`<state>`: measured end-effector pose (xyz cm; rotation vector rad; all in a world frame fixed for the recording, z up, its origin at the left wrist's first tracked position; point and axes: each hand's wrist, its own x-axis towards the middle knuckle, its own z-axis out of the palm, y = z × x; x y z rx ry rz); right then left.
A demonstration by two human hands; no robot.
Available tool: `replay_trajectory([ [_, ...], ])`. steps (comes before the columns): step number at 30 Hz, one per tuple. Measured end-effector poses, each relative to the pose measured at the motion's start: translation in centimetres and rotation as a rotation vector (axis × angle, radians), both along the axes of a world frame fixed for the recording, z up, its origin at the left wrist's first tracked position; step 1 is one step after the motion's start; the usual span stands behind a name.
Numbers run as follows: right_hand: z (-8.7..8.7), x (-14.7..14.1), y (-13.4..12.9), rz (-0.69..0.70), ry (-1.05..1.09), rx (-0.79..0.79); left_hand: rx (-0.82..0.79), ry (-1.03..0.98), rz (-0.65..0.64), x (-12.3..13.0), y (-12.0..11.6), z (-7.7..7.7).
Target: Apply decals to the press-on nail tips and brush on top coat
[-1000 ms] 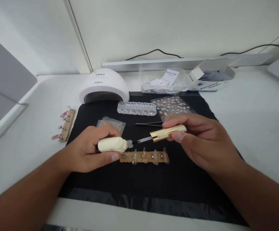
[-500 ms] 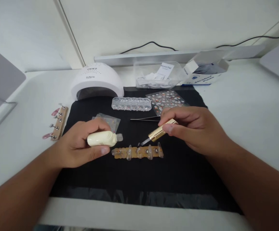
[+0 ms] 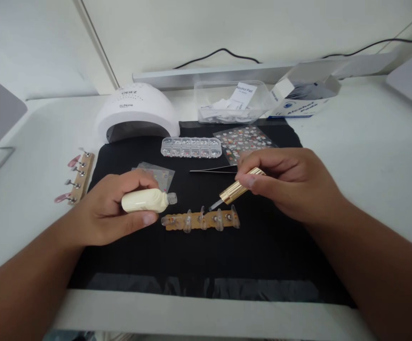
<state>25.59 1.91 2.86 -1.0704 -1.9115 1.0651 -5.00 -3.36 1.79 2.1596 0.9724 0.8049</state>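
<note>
My left hand (image 3: 120, 208) is closed round a cream nail polish bottle (image 3: 143, 201), tilted on its side with its clear neck pointing right. Between the thumb and fingers of my right hand (image 3: 280, 182) is the gold-capped nail polish brush (image 3: 239, 187), its bristles angled down to the left. The brush tip is just above a wooden stand strip (image 3: 194, 222) that carries several clear false nails (image 3: 219, 220); whether it touches one I cannot tell. Metal tweezers (image 3: 209, 170) lie behind the strip, their right end hidden by my right hand.
A white nail lamp (image 3: 136, 111) stands at the back left. A rhinestone case (image 3: 191, 148), sticker sheets (image 3: 244, 139) and small clear sheets (image 3: 165, 176) lie on the black cloth (image 3: 206, 265). Behind are a plastic tub (image 3: 202, 113) and an alcohol pad box (image 3: 298, 106). Another nail stand (image 3: 81, 180) is at left.
The view has shifted slightly, so most things sit a little higher and further left. Both hands keep their holds, and the brush stays close to the strip.
</note>
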Motion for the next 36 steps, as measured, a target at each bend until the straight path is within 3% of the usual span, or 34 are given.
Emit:
replay_trajectory([
  [8,-0.3,-0.03,0.47,-0.068,-0.091,0.013,-0.006,0.021,-0.028,-0.25,0.09,-0.05],
  [12,-0.25,-0.16,0.4,-0.023,-0.038,-0.043,-0.007,0.018,-0.025,-0.24,0.09,-0.04],
  [16,0.0,-0.45,0.18,-0.013,-0.122,-0.073,-0.025,0.025,-0.015,-0.21,0.08,0.03],
  [21,0.12,-0.61,0.12,-0.083,-0.183,-0.063,-0.038,0.035,-0.013,-0.23,0.07,0.06],
  [29,-0.05,-0.36,0.13,-0.059,-0.118,-0.06,-0.02,0.003,-0.013,-0.18,0.06,0.06],
  [36,0.25,-0.23,0.17,-0.126,-0.093,0.022,-0.048,-0.021,-0.017,-0.21,0.1,-0.15],
])
